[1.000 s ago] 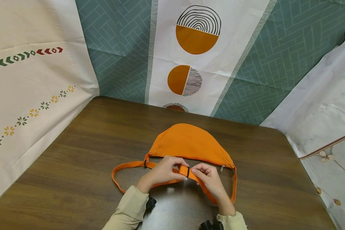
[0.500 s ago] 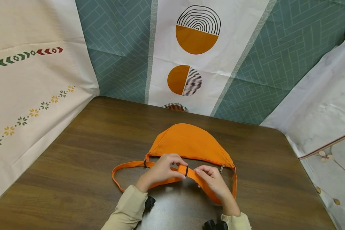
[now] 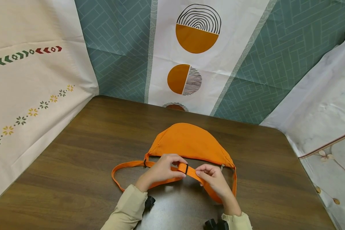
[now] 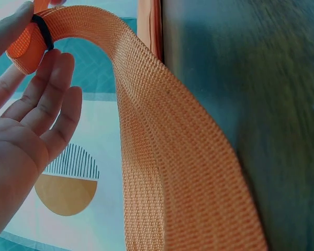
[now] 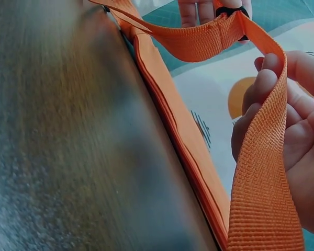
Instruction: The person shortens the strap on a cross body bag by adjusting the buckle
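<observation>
An orange waist bag (image 3: 189, 140) lies on the table, its curved side away from me and its zipper edge toward me. Its orange strap (image 3: 161, 183) loops out in front. My left hand (image 3: 164, 169) pinches the strap beside a black slide buckle (image 3: 187, 169), with a small strap loop standing up at the buckle. In the left wrist view the thumb and fingertips close on that loop (image 4: 27, 49). My right hand (image 3: 214, 179) pinches the strap to the right of the buckle. The right wrist view shows the webbing (image 5: 267, 157) passing along its curled fingers.
The brown wooden table (image 3: 74, 166) spreads around the bag. A second black strap fitting (image 3: 145, 163) sits at the bag's left end, and a zipper pull (image 3: 222, 166) at its right. Patterned cloths (image 3: 118, 54) hang behind and at both sides.
My right hand has shifted a little to the right along the strap, away from the buckle, so more webbing shows between. My left hand and the buckle have moved slightly left.
</observation>
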Motion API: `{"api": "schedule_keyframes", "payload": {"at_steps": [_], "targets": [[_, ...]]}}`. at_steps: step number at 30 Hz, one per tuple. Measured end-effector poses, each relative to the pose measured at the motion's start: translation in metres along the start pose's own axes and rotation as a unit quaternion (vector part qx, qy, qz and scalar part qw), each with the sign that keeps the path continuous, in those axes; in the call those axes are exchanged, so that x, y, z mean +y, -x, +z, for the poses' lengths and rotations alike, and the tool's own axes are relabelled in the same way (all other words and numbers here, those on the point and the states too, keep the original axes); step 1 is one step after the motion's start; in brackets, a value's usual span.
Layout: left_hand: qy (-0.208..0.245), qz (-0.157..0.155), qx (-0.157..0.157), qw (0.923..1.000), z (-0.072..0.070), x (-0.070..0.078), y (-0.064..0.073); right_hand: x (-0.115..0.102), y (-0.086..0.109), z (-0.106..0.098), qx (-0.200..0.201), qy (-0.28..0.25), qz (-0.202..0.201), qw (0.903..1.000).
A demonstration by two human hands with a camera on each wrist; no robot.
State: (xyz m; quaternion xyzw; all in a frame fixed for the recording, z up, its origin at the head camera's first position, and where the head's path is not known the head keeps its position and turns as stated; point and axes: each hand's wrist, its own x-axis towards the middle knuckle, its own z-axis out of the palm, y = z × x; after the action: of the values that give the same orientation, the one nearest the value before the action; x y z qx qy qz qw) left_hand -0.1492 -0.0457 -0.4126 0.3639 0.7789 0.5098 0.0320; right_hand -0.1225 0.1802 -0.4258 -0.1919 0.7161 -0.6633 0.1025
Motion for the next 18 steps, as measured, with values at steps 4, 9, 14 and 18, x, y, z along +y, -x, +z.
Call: {"api": "schedule_keyframes", "payload": {"at_steps": [4, 9, 14, 18], "targets": [[-0.001, 0.003, -0.004, 1.0000, 0.000, -0.001, -0.001, 0.000, -0.001, 0.001, 0.001, -0.005, -0.003, 1.0000], [-0.003, 0.003, -0.015, 0.9999, 0.002, -0.001, -0.002, 0.000, -0.003, 0.004, -0.006, -0.011, -0.017, 0.9998], [0.002, 0.000, -0.029, 0.9996, 0.004, 0.001, -0.002, 0.001, -0.005, 0.008, -0.013, -0.015, -0.033, 0.9993], [0.003, 0.004, -0.033, 0.9994, 0.004, 0.003, -0.003, 0.000, -0.006, 0.011, -0.018, -0.020, -0.036, 0.9990]]}}
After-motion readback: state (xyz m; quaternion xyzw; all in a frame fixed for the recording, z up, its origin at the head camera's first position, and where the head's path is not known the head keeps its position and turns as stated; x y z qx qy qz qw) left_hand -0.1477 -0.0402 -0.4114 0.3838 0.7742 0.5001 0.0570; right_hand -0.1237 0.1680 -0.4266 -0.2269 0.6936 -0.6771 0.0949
